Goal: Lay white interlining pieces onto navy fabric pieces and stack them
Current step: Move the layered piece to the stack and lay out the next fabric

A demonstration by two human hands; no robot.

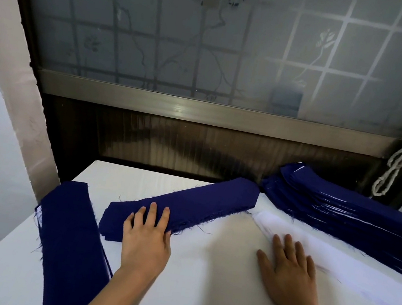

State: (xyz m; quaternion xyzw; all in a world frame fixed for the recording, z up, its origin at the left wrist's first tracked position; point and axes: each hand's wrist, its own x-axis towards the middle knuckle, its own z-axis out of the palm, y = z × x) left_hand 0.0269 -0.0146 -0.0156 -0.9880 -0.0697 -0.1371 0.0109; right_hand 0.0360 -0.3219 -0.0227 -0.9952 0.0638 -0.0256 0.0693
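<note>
Flatly, left hand point(145, 237) presses navy pieces point(182, 206); right hand point(289, 270) presses white interlining point(350, 261).

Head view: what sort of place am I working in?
Probably a garment workshop: piles of cut navy fabric pieces and white interlining lie on a white worktable, with a tall navy-and-white stack at the right, below a frosted window.

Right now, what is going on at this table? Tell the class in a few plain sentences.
A person works at a white table with both bare hands. The left hand rests flat on the middle navy pieces, and the right hand lies flat on the white interlining. No interlining covers the middle navy pieces yet. A tall navy stack showing white edges sits at far right, and a side navy pile lies at left.
</note>
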